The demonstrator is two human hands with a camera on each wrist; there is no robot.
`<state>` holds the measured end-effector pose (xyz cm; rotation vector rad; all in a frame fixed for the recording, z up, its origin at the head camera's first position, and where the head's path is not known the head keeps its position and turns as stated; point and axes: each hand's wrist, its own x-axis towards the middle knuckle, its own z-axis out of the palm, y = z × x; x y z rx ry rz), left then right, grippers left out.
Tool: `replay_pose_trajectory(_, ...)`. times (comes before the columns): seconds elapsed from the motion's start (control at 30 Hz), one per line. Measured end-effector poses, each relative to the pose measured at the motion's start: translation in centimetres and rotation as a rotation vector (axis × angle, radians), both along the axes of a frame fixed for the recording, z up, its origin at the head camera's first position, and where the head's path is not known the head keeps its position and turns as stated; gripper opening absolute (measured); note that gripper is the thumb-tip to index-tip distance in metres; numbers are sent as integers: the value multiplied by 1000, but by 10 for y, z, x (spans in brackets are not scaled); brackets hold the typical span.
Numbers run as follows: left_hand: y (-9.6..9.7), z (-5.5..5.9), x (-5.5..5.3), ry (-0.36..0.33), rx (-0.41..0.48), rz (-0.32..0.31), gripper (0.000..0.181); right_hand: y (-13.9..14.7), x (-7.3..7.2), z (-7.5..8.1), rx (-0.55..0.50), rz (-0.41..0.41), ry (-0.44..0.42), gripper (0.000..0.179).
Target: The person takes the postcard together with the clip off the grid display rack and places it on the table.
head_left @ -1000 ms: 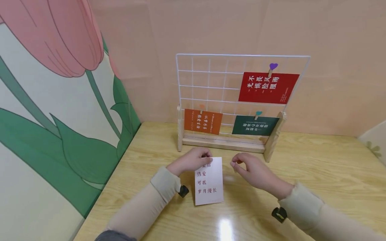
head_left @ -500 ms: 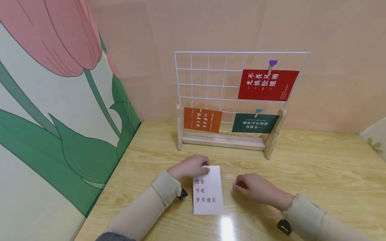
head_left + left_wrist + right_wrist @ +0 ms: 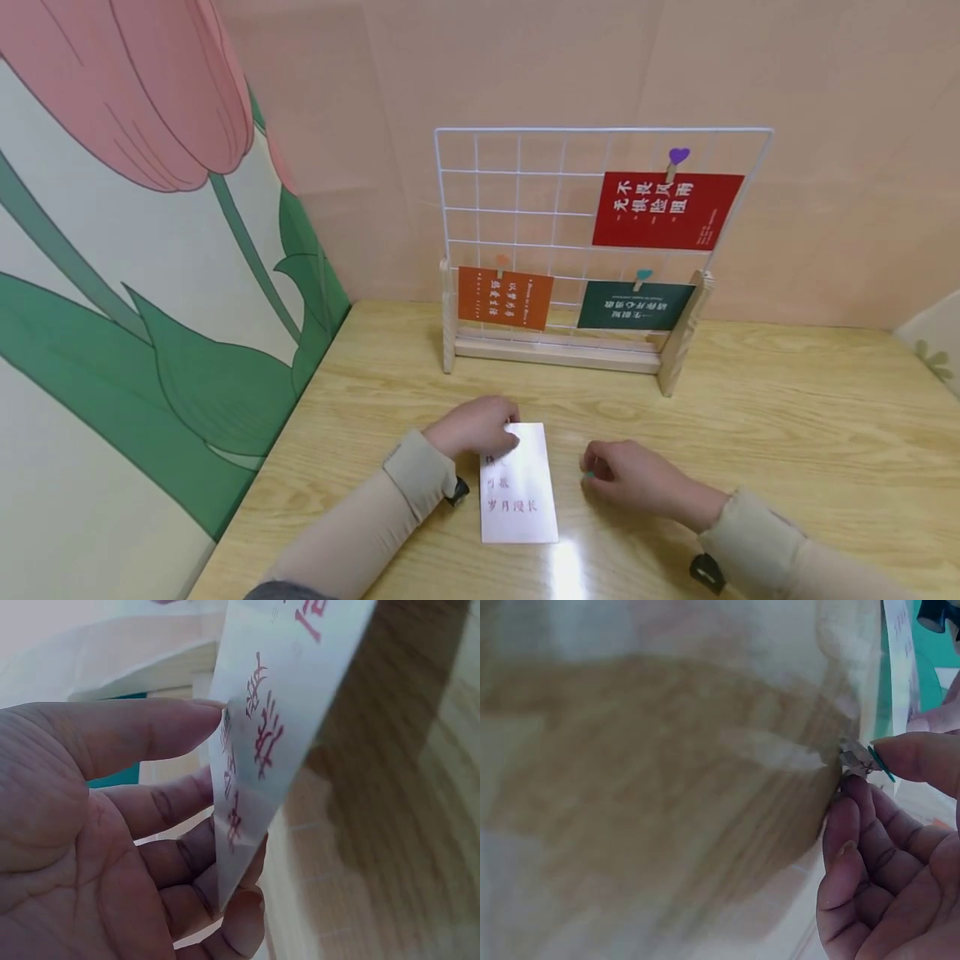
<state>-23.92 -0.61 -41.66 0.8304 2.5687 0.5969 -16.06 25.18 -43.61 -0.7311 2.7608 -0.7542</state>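
Observation:
A white card (image 3: 517, 500) with red writing is pinched at its upper left part by my left hand (image 3: 472, 423). In the left wrist view, the thumb presses one face of the card (image 3: 281, 697) and the fingers lie behind it. To the right of the card, my right hand (image 3: 637, 475) pinches a small wooden clip (image 3: 859, 759) with a green-teal piece on it between thumb and fingertips. Only a speck of that teal shows in the head view. A gap separates the right hand from the card.
A white wire grid rack (image 3: 517, 192) on wooden feet (image 3: 682, 337) stands behind the hands. Clips hold a red card (image 3: 667, 225), an orange card (image 3: 506, 298) and a dark green card (image 3: 630, 307) on it. Walls rise at the back and left.
My left hand has brought the card lower and nearer to me. The right hand has also come down and toward me, and a teal speck now shows at its fingertips.

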Motion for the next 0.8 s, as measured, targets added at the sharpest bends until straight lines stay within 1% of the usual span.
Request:
replay_pose_trajectory(0.1,1,-1,2,8,-32,-5,22,-1,2,-2,-8,-9,-24,12)
replay_pose_trajectory(0.17,2,-1,3,4,-45,-4,27,-1,2,-3,-10,-10,-25,12)
replay_pose_trajectory(0.23,3,-2,5,0,-54,-5,27,-1,3,-3,-9,-11,-29,12)
replay_pose_trajectory(0.37,5,-2,7,-16,-59,15,24,0,4,-5,-6,-12,-13,12)
replay_pose_trajectory(0.43,6,-1,8,-13,-63,23,25,0,4,-6,-7,-14,-9,12)
replay_pose_trajectory(0.57,7,-1,10,27,-113,21,26,-1,6,-9,-4,-15,10,11)
replay_pose_trajectory(0.67,8,-2,10,58,-147,17,25,-2,7,-7,0,-37,21,10)
replay_pose_trajectory(0.73,8,-2,9,84,-148,22,29,-2,6,-3,7,-54,60,12)
replay_pose_trajectory(0.8,9,-2,8,112,-120,39,41,-2,6,1,15,-84,115,16)
